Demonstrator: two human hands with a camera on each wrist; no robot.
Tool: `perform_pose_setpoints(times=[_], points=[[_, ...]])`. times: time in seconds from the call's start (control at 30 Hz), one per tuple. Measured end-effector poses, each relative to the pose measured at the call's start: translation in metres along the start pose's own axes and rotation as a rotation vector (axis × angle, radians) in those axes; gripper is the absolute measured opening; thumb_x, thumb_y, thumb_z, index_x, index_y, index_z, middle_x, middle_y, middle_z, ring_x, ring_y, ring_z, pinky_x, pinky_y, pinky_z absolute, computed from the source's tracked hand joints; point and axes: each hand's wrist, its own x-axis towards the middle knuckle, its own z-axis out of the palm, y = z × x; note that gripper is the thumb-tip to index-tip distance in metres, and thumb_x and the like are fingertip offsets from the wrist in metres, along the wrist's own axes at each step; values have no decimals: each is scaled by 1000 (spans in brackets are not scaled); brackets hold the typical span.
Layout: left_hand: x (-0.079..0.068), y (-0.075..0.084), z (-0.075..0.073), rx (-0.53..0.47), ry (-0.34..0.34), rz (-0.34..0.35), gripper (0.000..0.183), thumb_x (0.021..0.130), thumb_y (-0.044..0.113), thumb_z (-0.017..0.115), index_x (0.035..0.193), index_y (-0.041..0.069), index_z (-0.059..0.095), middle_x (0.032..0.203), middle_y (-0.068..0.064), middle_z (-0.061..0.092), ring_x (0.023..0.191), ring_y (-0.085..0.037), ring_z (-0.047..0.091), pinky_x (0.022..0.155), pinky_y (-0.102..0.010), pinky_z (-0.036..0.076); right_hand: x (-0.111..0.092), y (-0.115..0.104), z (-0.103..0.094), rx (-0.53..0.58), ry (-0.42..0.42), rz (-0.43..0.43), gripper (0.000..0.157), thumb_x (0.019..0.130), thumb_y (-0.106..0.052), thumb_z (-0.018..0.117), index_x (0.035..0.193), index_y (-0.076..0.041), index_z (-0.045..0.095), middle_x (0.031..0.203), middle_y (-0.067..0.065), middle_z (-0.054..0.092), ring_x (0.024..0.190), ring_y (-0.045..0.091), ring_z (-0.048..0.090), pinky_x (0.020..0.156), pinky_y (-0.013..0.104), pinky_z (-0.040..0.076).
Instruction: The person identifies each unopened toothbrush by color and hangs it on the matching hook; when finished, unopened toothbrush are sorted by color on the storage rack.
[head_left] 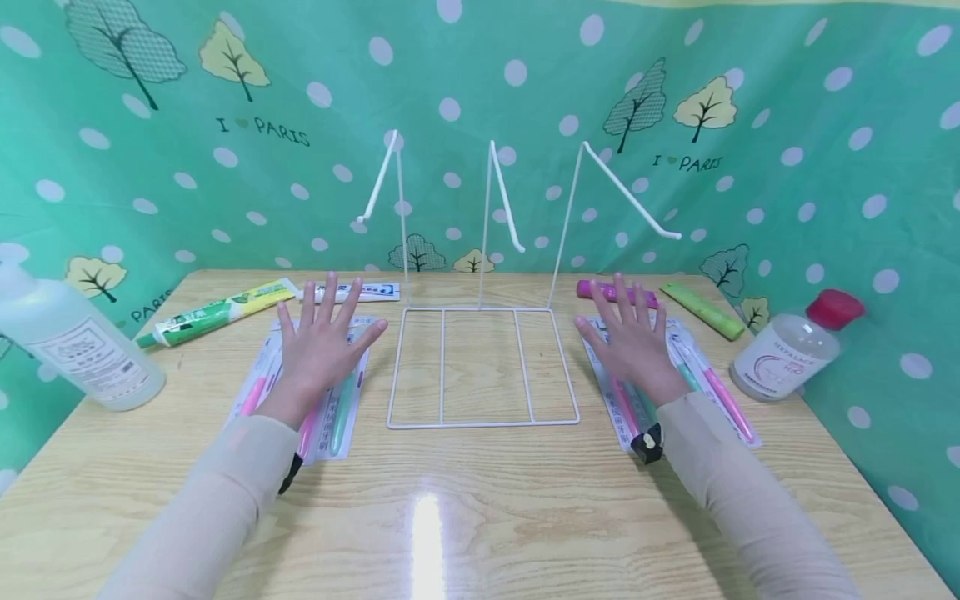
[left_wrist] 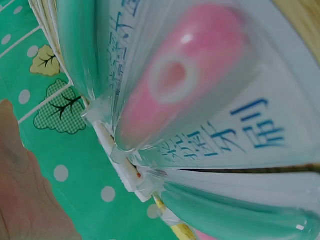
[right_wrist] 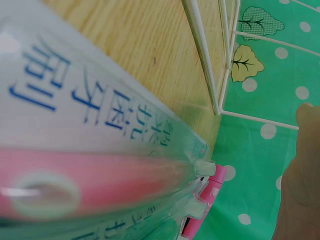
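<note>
My left hand (head_left: 317,354) is spread flat, palm down, over packaged toothbrushes (head_left: 343,412) with pink and green handles. The right hand (head_left: 633,350) lies the same way over a second group of packaged toothbrushes (head_left: 723,396). Fingers are straight and apart on both, and neither holds anything. Between the hands stands a white wire rack (head_left: 480,426) with three upright hooked arms. Close up in the left wrist view are a pink toothbrush handle (left_wrist: 185,70) and green ones in clear packs. The right wrist view shows another pink handle (right_wrist: 115,180). Both hands partly cover the packs.
Behind the left hand lie a green-yellow toothpaste tube (head_left: 217,315) and a white-blue one (head_left: 375,292). A pink tube (head_left: 590,289) and a green tube (head_left: 703,311) lie behind the right. A large pale bottle (head_left: 90,350) stands far left, a red-capped bottle (head_left: 783,354) far right.
</note>
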Motion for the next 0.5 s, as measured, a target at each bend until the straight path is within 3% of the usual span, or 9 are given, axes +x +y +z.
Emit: perform_pose_setpoints(times=[0.5], points=[[1, 1, 3, -9, 5, 6, 78, 85, 70, 23, 146, 29, -3, 147, -1, -22, 128, -22, -31, 92, -52, -31, -6, 2, -2, -6, -3, -2, 71, 88, -66, 15, 145, -30, -6, 144, -3, -31, 126, 20, -34, 99, 62, -14]])
